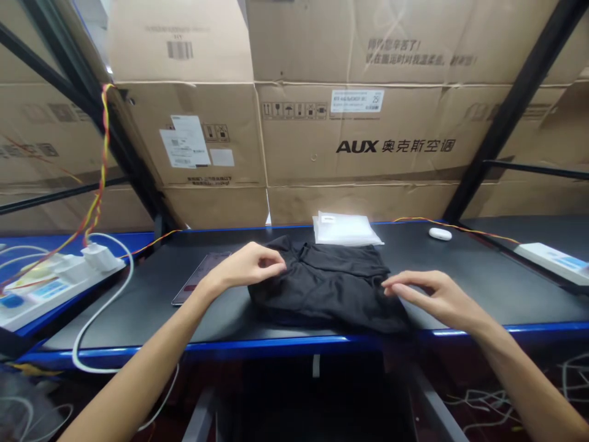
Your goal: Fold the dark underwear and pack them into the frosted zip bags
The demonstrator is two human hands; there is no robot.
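A piece of black cloth, apparently a garment [331, 288], lies loosely folded and wrinkled on the dark shelf top, its lower part reaching the blue front edge. My left hand [248, 265] is at its upper left side, thumb and fingers drawn together in a pinch on the fabric. At the right side, my right hand [430, 298] pinches the cloth's edge between thumb and fingertips. Just behind the cloth rests a flat white plastic packet [347, 229]. Partly hidden by my left forearm is a flat dark device, like a phone or tablet [196, 282].
White power strips stand left [50, 288] and right [554, 261], with cables about them. A white cable [99, 310] loops over the front edge at left. A small white case [440, 234] sits at the back right. Cardboard [359, 166] and black uprights [488, 135] close off the rear.
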